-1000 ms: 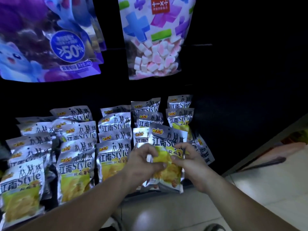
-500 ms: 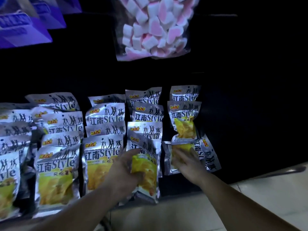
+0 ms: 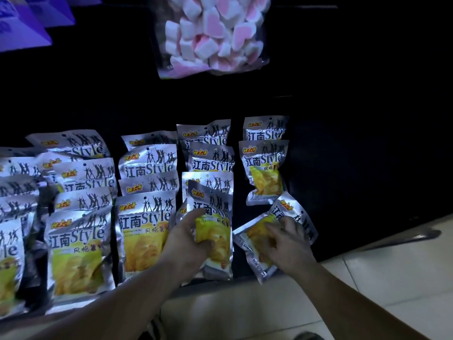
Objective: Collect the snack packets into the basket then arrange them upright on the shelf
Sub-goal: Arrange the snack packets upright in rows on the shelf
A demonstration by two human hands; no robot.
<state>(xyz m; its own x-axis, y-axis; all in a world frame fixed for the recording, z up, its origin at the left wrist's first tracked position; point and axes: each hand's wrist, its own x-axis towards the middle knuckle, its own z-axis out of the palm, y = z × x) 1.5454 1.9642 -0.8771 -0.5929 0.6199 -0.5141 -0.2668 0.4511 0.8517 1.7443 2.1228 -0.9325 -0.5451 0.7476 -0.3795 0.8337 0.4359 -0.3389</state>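
On a dark shelf [image 3: 355, 217] of upright silver packets, the left hand [image 3: 188, 241] grips one packet [image 3: 213, 231] upright, while the right hand [image 3: 286, 244] presses fingers onto a tilted packet [image 3: 277, 227] that may topple neighbours.

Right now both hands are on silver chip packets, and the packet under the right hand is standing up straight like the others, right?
Not quite. Both hands are on silver chip packets, but the packet under the right hand is tilted over to the side, not standing straight. The packet in the left hand is the upright one. The head view shows this.
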